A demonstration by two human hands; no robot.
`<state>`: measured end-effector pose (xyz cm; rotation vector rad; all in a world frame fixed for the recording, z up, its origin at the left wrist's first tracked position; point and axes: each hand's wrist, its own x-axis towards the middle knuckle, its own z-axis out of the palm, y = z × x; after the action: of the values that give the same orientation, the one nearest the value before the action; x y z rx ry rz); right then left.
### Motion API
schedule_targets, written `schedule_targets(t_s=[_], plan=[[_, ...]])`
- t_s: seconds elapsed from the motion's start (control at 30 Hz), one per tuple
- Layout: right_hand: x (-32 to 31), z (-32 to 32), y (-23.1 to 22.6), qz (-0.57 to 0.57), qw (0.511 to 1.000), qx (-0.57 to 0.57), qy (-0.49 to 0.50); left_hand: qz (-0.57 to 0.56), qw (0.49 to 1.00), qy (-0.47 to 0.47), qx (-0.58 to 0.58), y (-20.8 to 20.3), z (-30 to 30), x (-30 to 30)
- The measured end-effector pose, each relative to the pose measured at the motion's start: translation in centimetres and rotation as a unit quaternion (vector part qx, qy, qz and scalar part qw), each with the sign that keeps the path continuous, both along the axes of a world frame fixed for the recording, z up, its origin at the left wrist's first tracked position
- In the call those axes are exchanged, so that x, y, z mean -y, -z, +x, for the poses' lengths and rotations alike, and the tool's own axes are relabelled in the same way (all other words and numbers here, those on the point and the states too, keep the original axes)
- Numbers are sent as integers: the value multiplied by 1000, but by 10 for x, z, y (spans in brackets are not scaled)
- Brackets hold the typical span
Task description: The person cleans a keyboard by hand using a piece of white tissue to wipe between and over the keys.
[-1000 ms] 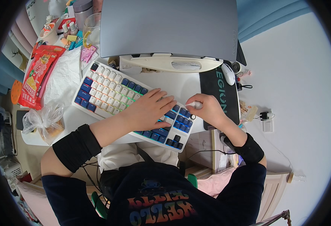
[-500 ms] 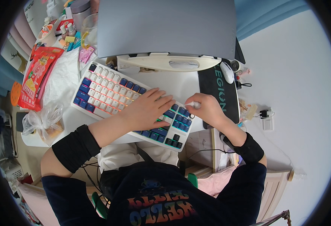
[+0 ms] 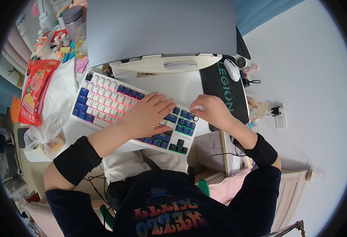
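Note:
A white keyboard [image 3: 108,94] with white, dark blue and black keycaps, lit from beneath, lies slanted on the desk. My left hand [image 3: 147,114] rests flat over its right-middle keys, fingers apart, pointing up and right. At the keyboard's upper right corner, beside the round knob [image 3: 195,118], my right hand [image 3: 213,111] is closed in a pinch. From its fingers pokes a small white wad [image 3: 199,107], soft-looking like tissue; most of it is hidden in the grip.
A large monitor [image 3: 161,29] stands behind the keyboard. Right of it, a white mouse [image 3: 232,70] sits on a black mouse pad [image 3: 217,85]. At left lie a red snack packet [image 3: 37,93], white paper [image 3: 63,85] and a knotted plastic bag [image 3: 45,132]. A jar [image 3: 74,19] stands behind.
The whole view has shifted slightly, with desk items appearing a little further left. My right hand has turned a bit over the keyboard's corner, the white wad still in it.

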<state>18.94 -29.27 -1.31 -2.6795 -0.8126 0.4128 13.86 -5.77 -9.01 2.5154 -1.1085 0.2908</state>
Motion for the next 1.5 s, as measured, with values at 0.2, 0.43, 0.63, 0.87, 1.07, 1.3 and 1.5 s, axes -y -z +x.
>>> schedule_targets(t_s=[0.2, 0.43, 0.63, 0.87, 1.07, 1.3, 1.5], plan=[[-8, 6, 3, -8, 1000, 9, -22, -3, 1000, 7, 10, -7, 1, 0], [21, -3, -3, -28, 999, -9, 18, 11, 1000, 2, 6, -11, 0, 0], [9, 1, 4, -6, 1000, 24, -11, 17, 1000, 1, 6, -14, -1, 1], [18, 1, 3, -47, 999, 14, -14, 16, 1000, 6, 7, -17, -1, 1], [-4, 10, 13, 32, 997, 31, -59, 28, 1000, 1, -2, -20, 0, 3], [33, -8, 17, 91, 995, 16, -35, 38, 999, 2, 3, -19, -1, 3], [55, -28, 32, 132, 967, 176, -128, 36, 999, 1, -11, -23, -2, 3]])
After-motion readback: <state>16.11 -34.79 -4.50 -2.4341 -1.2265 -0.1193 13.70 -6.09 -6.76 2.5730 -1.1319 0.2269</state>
